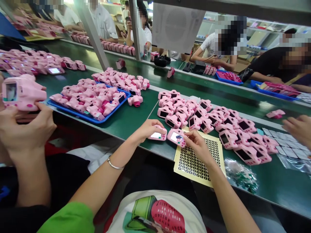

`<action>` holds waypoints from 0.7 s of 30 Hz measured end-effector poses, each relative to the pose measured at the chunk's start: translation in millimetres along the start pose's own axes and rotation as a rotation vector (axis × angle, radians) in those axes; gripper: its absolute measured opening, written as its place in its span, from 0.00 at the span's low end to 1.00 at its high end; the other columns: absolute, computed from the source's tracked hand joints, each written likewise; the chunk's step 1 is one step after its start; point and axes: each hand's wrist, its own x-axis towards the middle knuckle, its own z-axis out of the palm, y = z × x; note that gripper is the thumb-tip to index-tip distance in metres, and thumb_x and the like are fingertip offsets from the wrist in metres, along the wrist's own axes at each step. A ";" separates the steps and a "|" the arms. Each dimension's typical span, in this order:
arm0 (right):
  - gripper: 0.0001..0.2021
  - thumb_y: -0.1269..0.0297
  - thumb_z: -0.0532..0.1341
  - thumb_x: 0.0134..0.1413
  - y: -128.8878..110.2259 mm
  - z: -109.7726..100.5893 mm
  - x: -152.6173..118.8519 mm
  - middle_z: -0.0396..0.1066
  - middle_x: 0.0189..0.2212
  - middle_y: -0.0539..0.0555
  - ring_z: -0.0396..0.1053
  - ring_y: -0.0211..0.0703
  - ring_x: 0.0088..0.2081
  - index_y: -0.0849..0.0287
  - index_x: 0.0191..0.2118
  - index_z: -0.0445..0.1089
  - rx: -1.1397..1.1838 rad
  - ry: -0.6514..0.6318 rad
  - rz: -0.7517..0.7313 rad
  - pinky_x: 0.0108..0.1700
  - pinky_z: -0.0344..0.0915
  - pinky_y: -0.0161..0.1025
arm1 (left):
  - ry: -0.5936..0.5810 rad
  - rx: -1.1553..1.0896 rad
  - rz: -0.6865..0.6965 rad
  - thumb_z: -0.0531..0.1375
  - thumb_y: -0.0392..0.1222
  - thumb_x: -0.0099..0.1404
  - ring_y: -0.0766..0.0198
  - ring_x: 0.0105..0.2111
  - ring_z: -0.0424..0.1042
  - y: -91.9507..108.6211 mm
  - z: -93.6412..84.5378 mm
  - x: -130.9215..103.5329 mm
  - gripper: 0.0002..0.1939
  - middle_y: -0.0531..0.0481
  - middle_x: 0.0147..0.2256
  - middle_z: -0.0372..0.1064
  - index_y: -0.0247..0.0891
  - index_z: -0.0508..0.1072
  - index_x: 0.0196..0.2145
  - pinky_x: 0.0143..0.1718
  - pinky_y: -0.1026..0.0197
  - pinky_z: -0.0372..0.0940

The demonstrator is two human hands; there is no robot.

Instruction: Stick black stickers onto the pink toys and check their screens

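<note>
Clock read from the wearer's two hands, twelve straight ahead across the green bench [279, 186]. Left hand [152, 128]: grip closed on a pink camera [157, 134], screen lit white, held at the bench's near edge. Right hand [198, 144]: grip pinching the right end of a second camera [177, 137], screen lit, just beside the first.

Containers. Ten o'clock: large blue tray [116, 109], heaped with pink cameras at mixed angles. Two o'clock, far side: smaller blue tray [228, 82] of pink parts, too small to name; past it toward three, another blue tray [272, 93] with pink and red pieces, layered. Four o'clock: clear bag [229, 163], green and whitish bits inside. Three o'clock: white pieces [289, 142] in rows, clear plastic [296, 164] at their near side.

Loose: camera heap [206, 115] at two o'clock; yellow sticker sheet [194, 168] at four, partly beneath the right hand. Nine o'clock: co-worker's hand [31, 129] grasping another camera [29, 92].
</note>
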 end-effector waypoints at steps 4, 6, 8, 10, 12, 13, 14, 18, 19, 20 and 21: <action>0.12 0.52 0.60 0.61 -1.0 -0.6 1.7 0.64 0.33 0.50 0.62 0.39 0.32 0.56 0.40 0.67 -0.030 0.003 -0.026 0.33 0.58 0.37 | -0.005 0.002 -0.032 0.71 0.40 0.43 0.63 0.25 0.72 0.1 -0.4 1.4 0.15 0.51 0.25 0.73 0.35 0.76 0.30 0.24 0.66 0.62; 0.12 0.53 0.60 0.61 -1.0 -0.8 2.1 0.65 0.32 0.50 0.62 0.39 0.32 0.56 0.40 0.67 -0.030 -0.001 -0.019 0.33 0.58 0.37 | -0.009 0.000 -0.040 0.71 0.40 0.43 0.64 0.25 0.72 0.4 -0.5 1.8 0.15 0.51 0.25 0.73 0.35 0.75 0.30 0.24 0.66 0.62; 0.12 0.53 0.60 0.62 -1.0 -0.8 2.1 0.65 0.32 0.50 0.63 0.40 0.32 0.56 0.41 0.66 -0.031 -0.005 -0.008 0.33 0.58 0.37 | -0.010 -0.003 -0.042 0.71 0.39 0.43 0.64 0.25 0.72 0.5 -0.6 2.3 0.15 0.51 0.25 0.73 0.35 0.75 0.30 0.23 0.66 0.61; 0.12 0.53 0.59 0.62 -1.0 -0.8 1.9 0.65 0.32 0.50 0.63 0.40 0.32 0.56 0.41 0.66 -0.040 -0.006 -0.003 0.33 0.59 0.37 | -0.010 -0.004 -0.042 0.71 0.39 0.42 0.63 0.24 0.72 0.3 -0.9 2.9 0.15 0.51 0.25 0.73 0.35 0.76 0.30 0.22 0.67 0.61; 0.12 0.52 0.59 0.62 -0.8 -1.1 1.8 0.66 0.32 0.50 0.64 0.40 0.32 0.56 0.42 0.66 -0.051 -0.005 0.002 0.33 0.60 0.38 | -0.011 -0.003 -0.041 0.71 0.39 0.42 0.63 0.24 0.72 -0.3 -1.3 3.8 0.15 0.51 0.25 0.73 0.35 0.76 0.30 0.21 0.67 0.60; 0.12 0.52 0.59 0.61 -0.6 -1.3 1.9 0.66 0.32 0.50 0.64 0.41 0.33 0.56 0.42 0.67 -0.054 -0.006 0.006 0.34 0.60 0.38 | -0.013 -0.003 -0.040 0.71 0.39 0.42 0.63 0.24 0.72 -0.7 -1.5 4.3 0.15 0.51 0.24 0.73 0.35 0.76 0.30 0.21 0.67 0.59; 0.13 0.52 0.59 0.61 -0.2 -1.5 2.2 0.66 0.32 0.50 0.64 0.41 0.33 0.55 0.42 0.67 -0.057 -0.009 0.012 0.34 0.60 0.38 | -0.016 -0.004 -0.039 0.72 0.40 0.42 0.63 0.23 0.72 -1.2 -1.8 4.8 0.15 0.51 0.24 0.73 0.35 0.76 0.29 0.20 0.67 0.59; 0.13 0.51 0.60 0.61 1.6 -1.6 4.3 0.67 0.33 0.50 0.65 0.42 0.33 0.55 0.43 0.66 -0.044 -0.012 0.017 0.35 0.62 0.39 | -0.030 -0.009 -0.031 0.72 0.39 0.42 0.64 0.23 0.71 -3.6 -2.5 6.8 0.15 0.51 0.25 0.73 0.36 0.76 0.29 0.21 0.67 0.59; 0.13 0.51 0.60 0.61 1.9 -1.5 4.7 0.67 0.33 0.50 0.66 0.42 0.33 0.55 0.43 0.66 -0.045 -0.010 0.011 0.35 0.62 0.39 | -0.032 -0.010 -0.028 0.72 0.39 0.42 0.64 0.23 0.71 -4.2 -2.6 7.4 0.15 0.51 0.24 0.73 0.36 0.76 0.29 0.21 0.68 0.59; 0.13 0.51 0.59 0.61 1.9 -1.5 4.9 0.67 0.34 0.50 0.66 0.42 0.34 0.55 0.43 0.66 -0.048 -0.010 0.005 0.35 0.62 0.39 | -0.035 -0.012 -0.026 0.72 0.40 0.42 0.65 0.23 0.71 -4.9 -2.7 8.1 0.15 0.51 0.24 0.73 0.36 0.76 0.29 0.21 0.68 0.58; 0.12 0.52 0.59 0.61 1.8 -1.5 5.0 0.67 0.34 0.50 0.66 0.42 0.34 0.55 0.43 0.66 -0.051 -0.012 -0.001 0.35 0.62 0.39 | -0.037 -0.015 -0.024 0.72 0.40 0.42 0.65 0.23 0.71 -5.5 -2.8 8.8 0.15 0.51 0.24 0.73 0.36 0.76 0.29 0.21 0.68 0.58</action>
